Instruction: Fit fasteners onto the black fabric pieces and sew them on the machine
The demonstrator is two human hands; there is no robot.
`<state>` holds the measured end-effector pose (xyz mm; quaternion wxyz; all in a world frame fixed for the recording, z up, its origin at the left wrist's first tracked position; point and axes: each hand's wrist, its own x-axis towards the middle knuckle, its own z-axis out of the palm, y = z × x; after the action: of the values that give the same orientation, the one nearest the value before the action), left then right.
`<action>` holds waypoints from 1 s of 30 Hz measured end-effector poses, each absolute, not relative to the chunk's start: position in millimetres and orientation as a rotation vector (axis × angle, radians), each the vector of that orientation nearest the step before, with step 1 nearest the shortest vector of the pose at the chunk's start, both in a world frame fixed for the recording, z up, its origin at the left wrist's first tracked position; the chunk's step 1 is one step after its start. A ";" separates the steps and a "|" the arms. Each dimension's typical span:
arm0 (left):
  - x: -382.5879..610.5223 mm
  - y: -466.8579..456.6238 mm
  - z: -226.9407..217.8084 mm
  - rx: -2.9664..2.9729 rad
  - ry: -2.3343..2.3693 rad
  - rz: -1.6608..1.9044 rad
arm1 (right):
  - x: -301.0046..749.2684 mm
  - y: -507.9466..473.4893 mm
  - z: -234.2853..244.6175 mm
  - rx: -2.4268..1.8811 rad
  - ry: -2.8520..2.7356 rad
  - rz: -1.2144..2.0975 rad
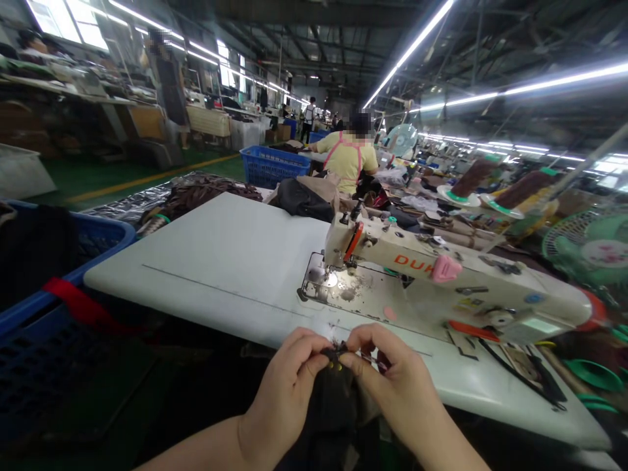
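Observation:
My left hand [289,383] and my right hand [392,376] meet at the near edge of the white sewing table [220,261]. Both pinch a small dark piece of fabric [336,353] between thumb and fingers. More dark cloth [338,412] hangs below the hands toward my lap. A thin metal tool shows by the right fingers; I cannot make it out. The cream sewing machine [441,275] stands just beyond the hands, its needle area [331,271] lit by a small lamp.
A blue crate [59,288] with a red strap sits at my left. Dark brown cloth [201,193] is piled past the table's far edge. A person in a yellow top [349,160] sits ahead, back turned. Thread cones [515,190] and a green fan [593,248] stand right.

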<state>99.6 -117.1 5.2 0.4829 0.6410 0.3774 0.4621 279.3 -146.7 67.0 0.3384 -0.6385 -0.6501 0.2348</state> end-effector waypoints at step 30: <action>93.6 -116.8 -0.4 1.674 0.901 1.220 | 293.9 -150.9 59.7 -1.670 -1.619 0.539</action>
<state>93.6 -116.8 -0.4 0.4271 0.6701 0.3605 0.4884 293.9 -150.9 59.7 0.3681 -0.6503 -0.6304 0.2101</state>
